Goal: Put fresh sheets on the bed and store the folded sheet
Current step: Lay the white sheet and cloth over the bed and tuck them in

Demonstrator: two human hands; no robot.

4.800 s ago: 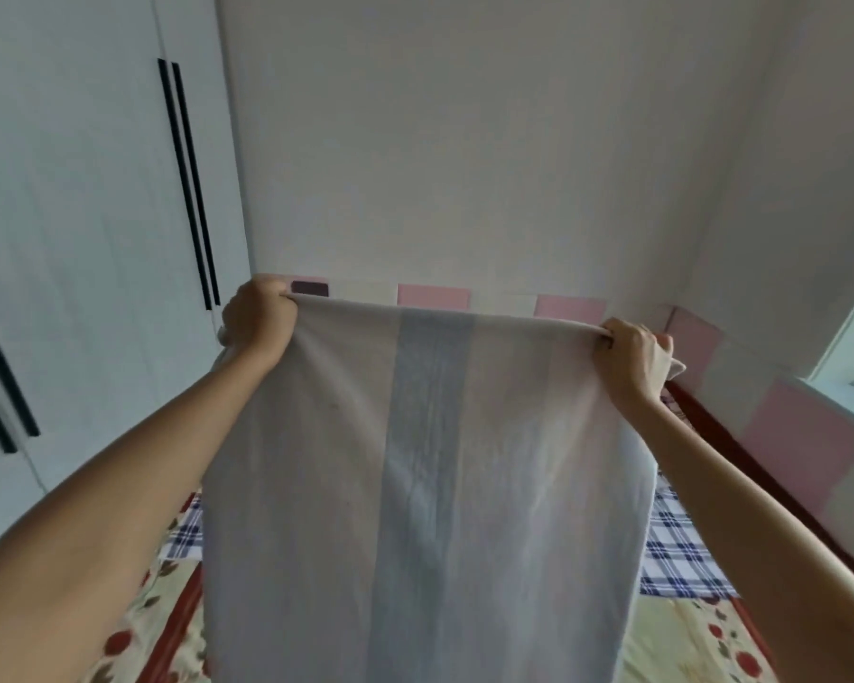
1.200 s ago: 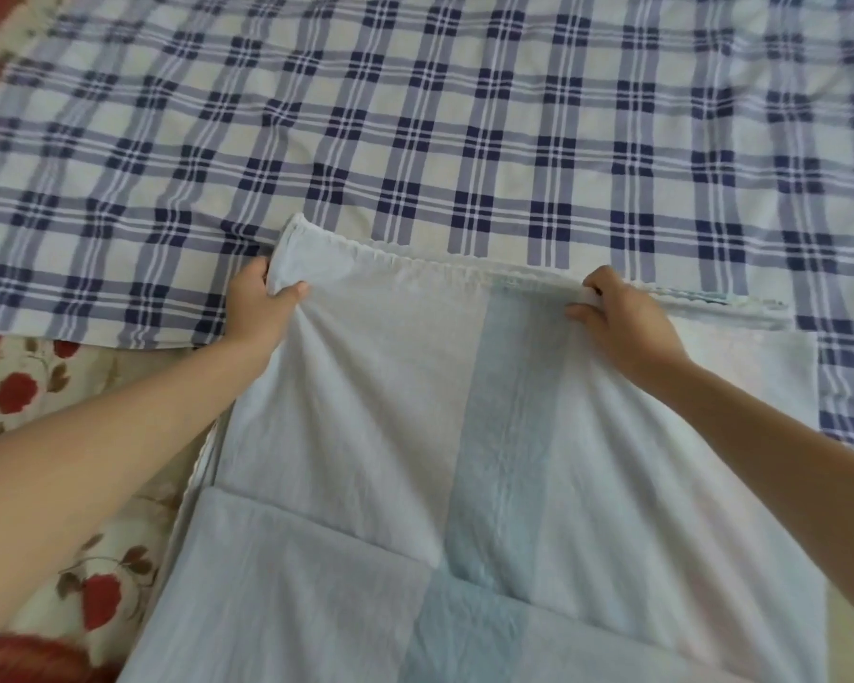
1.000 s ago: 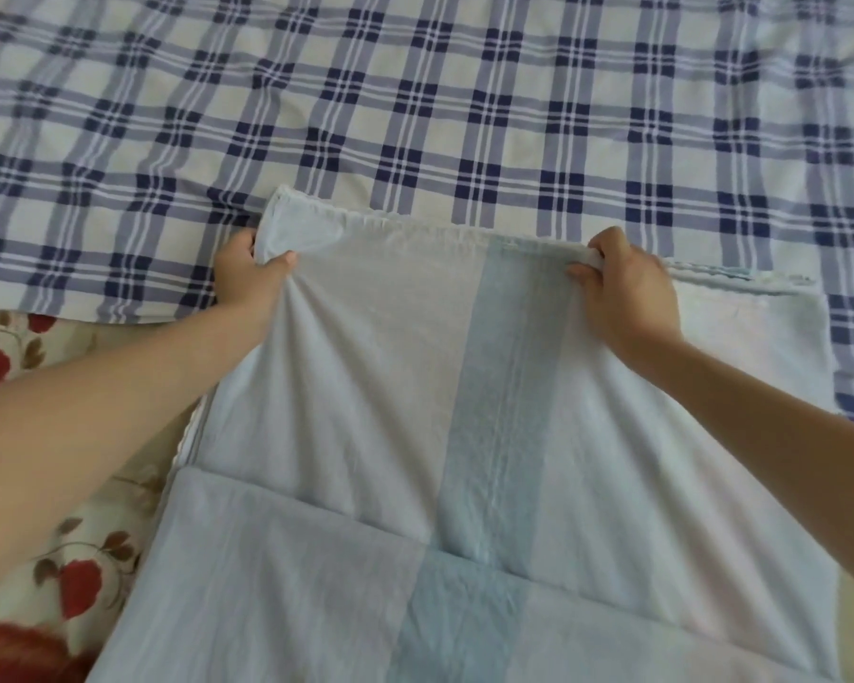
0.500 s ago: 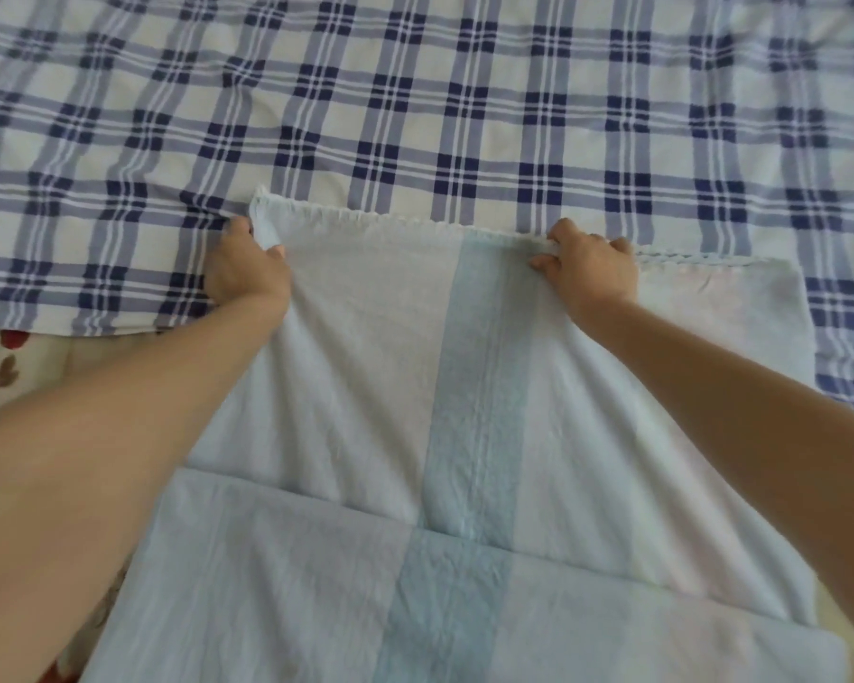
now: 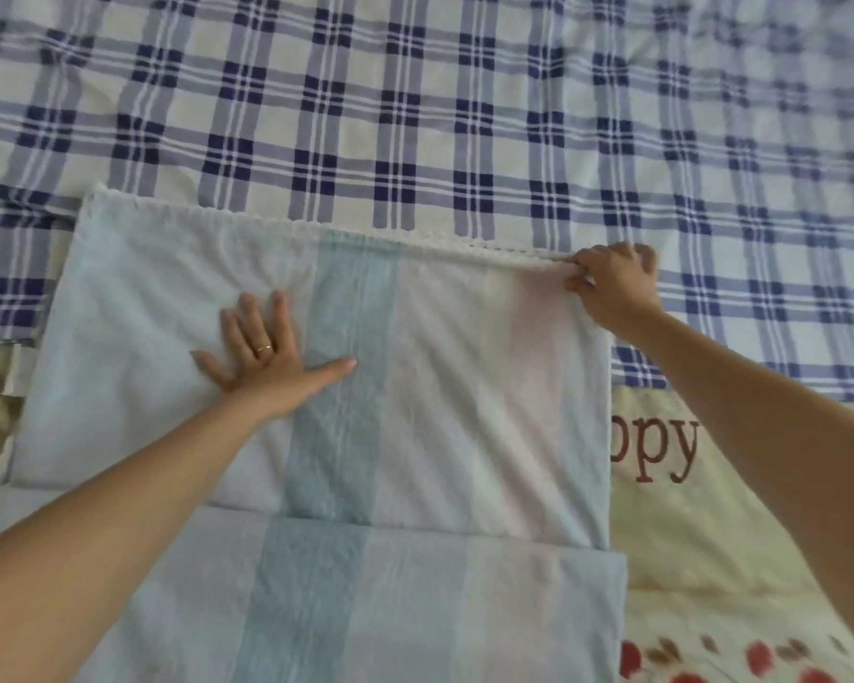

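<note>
View from above, looking down at a bed. A striped sheet (image 5: 444,386), pale with a wide blue band (image 5: 336,436) down its middle and a faint pink band towards the right, lies folded in layers in the centre. Its upper layer ends in a fold line across the lower part of the view, with a wider layer showing below it. The far edge has a small scalloped trim.

The left hand (image 5: 267,359) lies flat on the upper layer, left of centre. Its fingers (image 5: 247,322) are straight and spread, palm down, with the thumb reaching onto the blue band. A ring (image 5: 263,349) sits on one finger.

The right hand (image 5: 615,283) is at the far right corner of the striped sheet. Its fingers (image 5: 580,283) are curled and pinch the trimmed edge there, with cloth bunched under the fingertips.

A plaid sheet (image 5: 415,115), blue and white, is spread under the striped sheet and fills the far half of the view. Nearer, on the right, a cream cover (image 5: 686,534) with red flowers shows beside the striped sheet, with the red letters "ppy" (image 5: 656,448) just beside its right edge.
</note>
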